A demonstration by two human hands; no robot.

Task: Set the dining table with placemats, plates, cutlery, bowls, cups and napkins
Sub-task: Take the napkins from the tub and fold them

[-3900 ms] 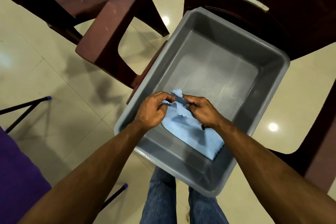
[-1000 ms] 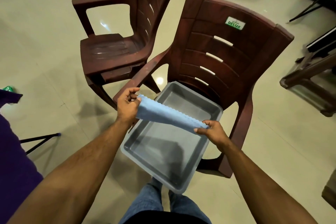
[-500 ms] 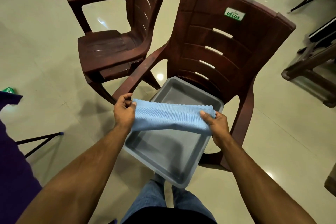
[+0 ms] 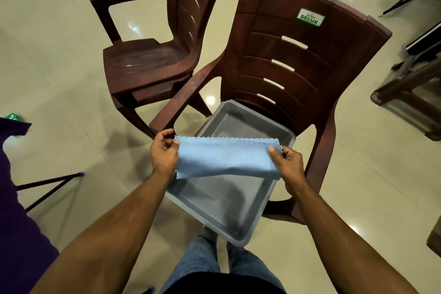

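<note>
Here, lines by thing, each placed against the grey tub:

Napkin: a light blue cloth napkin (image 4: 226, 157), folded into a long band with a scalloped top edge, stretched level in the air above the middle of the grey tub (image 4: 229, 212).

Left hand: the left hand (image 4: 164, 153) pinches the napkin's left end, fingers curled over the corner, thumb side toward the cloth; the forearm runs up from the lower left, wrist straight.

Right hand: the right hand (image 4: 287, 162) pinches the napkin's right end, thumb lying on top of the cloth, fingers tucked beneath; the forearm comes in from the lower right.

Grey tub: rests on the seat of the nearer brown plastic chair (image 4: 293, 55), its near end jutting past the seat edge.

Second chair: another brown plastic chair (image 4: 152, 59) stands beyond and left of the tub.

Legs: blue jeans (image 4: 214, 262) show just below the tub's near corner.

Floor: pale glossy tiles (image 4: 59, 55) all around the tub.

Purple cloth: a purple surface (image 4: 16, 234) far left of the tub.
</note>
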